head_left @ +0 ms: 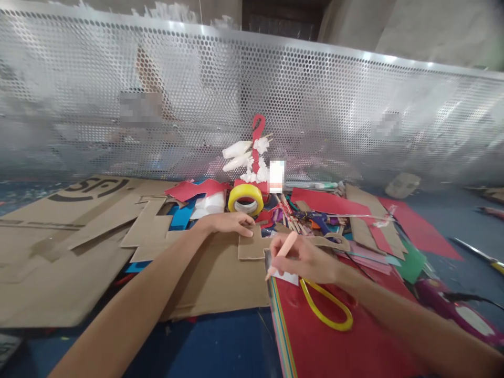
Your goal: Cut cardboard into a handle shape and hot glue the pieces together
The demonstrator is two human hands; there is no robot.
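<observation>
My left hand (233,223) lies on a cut cardboard shape (252,249), its fingers bent down against the surface. This shape rests on a larger brown cardboard sheet (220,281) and stretches right, behind my other hand, to a curved end (334,241). Between the fingers of my right hand (305,257) is a peach-coloured pen (284,253), tilted with its tip down near the sheet's right edge. Below that hand, a yellow loop-shaped handle (346,324) lies on a stack of red paper (334,346); whatever it joins is hidden.
A yellow tape roll (246,200) stands behind my left hand. Farther back is a red stand with white paper flowers (258,168). Cardboard (39,273) covers the left. A purple glue gun (452,310) and a pointed metal tool (478,253) lie right. Perforated metal (189,105) borders the back.
</observation>
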